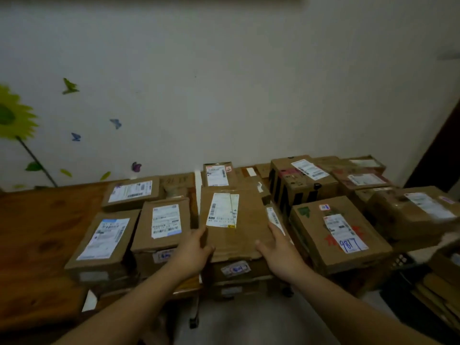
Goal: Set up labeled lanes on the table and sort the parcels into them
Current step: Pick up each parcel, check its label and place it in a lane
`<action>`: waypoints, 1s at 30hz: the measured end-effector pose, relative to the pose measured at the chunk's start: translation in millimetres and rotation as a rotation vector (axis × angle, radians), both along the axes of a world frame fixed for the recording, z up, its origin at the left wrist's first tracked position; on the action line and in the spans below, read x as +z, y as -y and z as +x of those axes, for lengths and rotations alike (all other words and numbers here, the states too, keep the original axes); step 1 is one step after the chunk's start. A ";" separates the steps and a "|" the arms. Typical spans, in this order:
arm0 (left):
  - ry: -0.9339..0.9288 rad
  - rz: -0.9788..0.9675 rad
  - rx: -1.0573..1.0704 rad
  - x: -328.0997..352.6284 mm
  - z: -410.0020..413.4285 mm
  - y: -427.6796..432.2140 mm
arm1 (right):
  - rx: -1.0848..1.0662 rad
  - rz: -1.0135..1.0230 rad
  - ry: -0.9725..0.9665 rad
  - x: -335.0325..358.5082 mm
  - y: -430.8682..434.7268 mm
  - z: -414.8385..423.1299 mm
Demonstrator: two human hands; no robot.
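Our left grip (193, 247) and right grip (278, 247), both spread, press opposite sides of the flat parcel (234, 220) atop the middle stack (236, 268) on the table (37, 232); we should squeeze evenly, lifting level.

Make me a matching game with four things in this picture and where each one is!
Things:
1. sunflower sticker
2. box marked 9817
3. flat middle box
4. box with black bars

Places:
A. between the left hand and the right hand
B. on the wall, far left
C. further back, on the right
D. at the front, just right of the hands

Pairs: 1-B, 2-D, 3-A, 4-C.
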State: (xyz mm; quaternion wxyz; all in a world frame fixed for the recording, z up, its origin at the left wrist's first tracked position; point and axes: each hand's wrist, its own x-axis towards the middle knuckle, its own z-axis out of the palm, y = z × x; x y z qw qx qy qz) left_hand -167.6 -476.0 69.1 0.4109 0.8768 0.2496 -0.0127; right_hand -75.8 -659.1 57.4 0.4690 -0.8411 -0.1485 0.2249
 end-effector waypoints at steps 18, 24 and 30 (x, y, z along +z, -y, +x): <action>-0.371 0.460 -0.277 -9.7 23.4 -13.2 | 0.242 -0.189 0.085 -28.6 -19.3 42.2; -0.441 0.488 -0.318 -7.2 33.6 -32.2 | 0.418 -0.403 0.266 -18.6 -29.6 61.0; -0.399 0.469 -0.226 6.8 33.0 -62.4 | 0.458 -0.479 0.424 2.5 -60.1 73.1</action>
